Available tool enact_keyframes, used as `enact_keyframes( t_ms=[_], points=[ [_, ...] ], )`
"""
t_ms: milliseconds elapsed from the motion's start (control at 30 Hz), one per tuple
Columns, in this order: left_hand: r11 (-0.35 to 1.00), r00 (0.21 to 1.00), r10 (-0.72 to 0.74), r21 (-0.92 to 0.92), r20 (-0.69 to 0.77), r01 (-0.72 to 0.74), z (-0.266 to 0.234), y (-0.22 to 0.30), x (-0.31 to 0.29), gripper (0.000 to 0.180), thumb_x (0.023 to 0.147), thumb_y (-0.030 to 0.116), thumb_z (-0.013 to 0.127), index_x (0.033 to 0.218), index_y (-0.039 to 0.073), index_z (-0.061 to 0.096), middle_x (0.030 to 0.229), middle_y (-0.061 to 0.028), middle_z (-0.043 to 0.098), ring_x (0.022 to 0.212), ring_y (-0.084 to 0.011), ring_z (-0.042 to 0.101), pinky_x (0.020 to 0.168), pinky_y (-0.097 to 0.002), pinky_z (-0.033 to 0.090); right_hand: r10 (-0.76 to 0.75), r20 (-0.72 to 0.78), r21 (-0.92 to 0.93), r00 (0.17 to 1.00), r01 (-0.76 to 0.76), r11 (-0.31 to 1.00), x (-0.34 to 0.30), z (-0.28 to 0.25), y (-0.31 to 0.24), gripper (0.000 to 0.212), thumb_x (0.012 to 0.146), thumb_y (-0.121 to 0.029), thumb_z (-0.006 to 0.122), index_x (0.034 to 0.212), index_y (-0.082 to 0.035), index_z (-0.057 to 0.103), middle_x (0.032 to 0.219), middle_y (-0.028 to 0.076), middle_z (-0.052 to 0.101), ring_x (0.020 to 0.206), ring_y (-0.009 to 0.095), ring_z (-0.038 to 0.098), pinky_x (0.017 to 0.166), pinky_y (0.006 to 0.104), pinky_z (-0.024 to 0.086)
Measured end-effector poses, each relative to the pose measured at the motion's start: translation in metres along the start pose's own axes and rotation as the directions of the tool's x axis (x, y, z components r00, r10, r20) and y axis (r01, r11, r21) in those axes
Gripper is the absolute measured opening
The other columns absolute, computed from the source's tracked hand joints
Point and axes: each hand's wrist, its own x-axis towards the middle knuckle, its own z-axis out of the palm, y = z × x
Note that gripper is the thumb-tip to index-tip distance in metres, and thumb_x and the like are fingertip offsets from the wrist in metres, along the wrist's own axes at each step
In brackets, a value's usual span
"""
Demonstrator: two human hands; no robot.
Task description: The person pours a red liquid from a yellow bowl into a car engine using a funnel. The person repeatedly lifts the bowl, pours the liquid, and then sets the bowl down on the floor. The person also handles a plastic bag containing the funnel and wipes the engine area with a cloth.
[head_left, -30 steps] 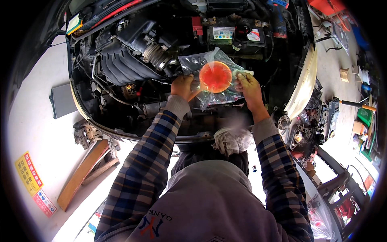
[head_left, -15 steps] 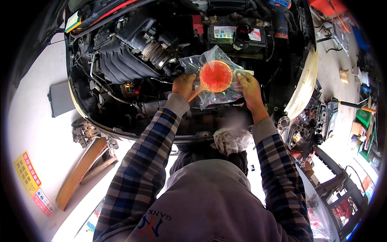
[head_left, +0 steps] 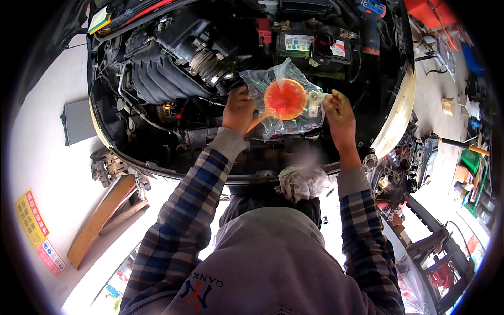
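Note:
A crinkled clear plastic bag [head_left: 268, 131] spreads between my two hands above the engine bay. A round orange piece with a red middle [head_left: 285, 100] shows in or under the film; its narrow stem slants down toward my left hand. My left hand [head_left: 240, 111] is closed at the bag's left edge, by the stem, its fingertips partly hidden. My right hand [head_left: 340, 111] has bent fingers pinched at the bag's right edge. Beside its thumb, a pale flat piece with holes [head_left: 315, 104] shows at the bag.
A battery [head_left: 294, 58] sits beyond the bag, with a ribbed black intake manifold [head_left: 163, 79] to the left. A blue power tool [head_left: 371, 31] lies at the back right. A crumpled rag [head_left: 302, 182] rests by the front edge. Metal parts [head_left: 401, 173] stand at right.
My right hand has shifted right and a little outward, uncovering the pale piece with holes. The bag and orange piece sit slightly further right in view, as does the whole engine bay.

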Motion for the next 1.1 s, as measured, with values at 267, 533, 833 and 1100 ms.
enact_keyframes(
  t_ms=[267, 533, 833, 1100],
  points=[
    [0.922, 0.992, 0.123, 0.374, -0.035, -0.101, -0.073, -0.026, -0.105, 0.015, 0.087, 0.007, 0.051, 0.083, 0.002, 0.065, 0.063, -0.0102, 0.059, 0.056, -0.0174, 0.058, 0.055, -0.0284, 0.044, 0.027, 0.084, 0.165, 0.996, -0.04, 0.985, -0.104, -0.066, -0.011, 0.021, 0.099, -0.009, 0.057, 0.117, 0.003, 0.057, 0.1, 0.009, 0.067, 0.091, 0.012, 0.062, 0.083, 0.0258, 0.05],
    [0.831, 0.996, 0.014, 0.552, 0.087, -0.059, -0.113, -0.094, -0.172, 0.015, 0.087, 0.019, 0.056, 0.087, 0.008, 0.067, 0.079, -0.0178, 0.068, 0.077, -0.038, 0.067, 0.067, -0.0432, 0.052, 0.362, 0.179, -0.052, 0.915, -0.359, 0.932, -0.223, -0.065, -0.021, 0.021, 0.097, -0.01, 0.057, 0.113, 0.003, 0.061, 0.092, 0.008, 0.068, 0.08, 0.014, 0.066, 0.074, 0.0264, 0.054],
    [0.793, 0.974, 0.186, 0.566, 0.126, -0.225, -0.128, -0.132, -0.15, 0.02, 0.088, 0.026, 0.056, 0.088, 0.01, 0.068, 0.083, -0.0173, 0.069, 0.08, -0.0391, 0.067, 0.07, -0.0475, 0.053, 0.775, -0.012, -0.125, 0.631, -0.77, 0.625, -0.343, -0.139, 0.095, 0.028, 0.095, -0.025, 0.059, 0.112, -0.002, 0.06, 0.091, 0.01, 0.067, 0.074, 0.016, 0.065, 0.061, 0.0284, 0.052],
    [0.698, 0.928, 0.339, 0.619, 0.156, -0.36, -0.132, -0.145, -0.158, 0.019, 0.087, 0.027, 0.055, 0.088, 0.012, 0.067, 0.084, -0.0132, 0.07, 0.079, -0.0349, 0.068, 0.068, -0.0456, 0.054, 0.915, -0.28, -0.063, 0.289, -0.957, 0.283, -0.518, -0.176, 0.111, 0.025, 0.092, -0.022, 0.055, 0.11, -0.004, 0.06, 0.091, 0.01, 0.067, 0.074, 0.022, 0.067, 0.064, 0.0386, 0.056]
  ],
)
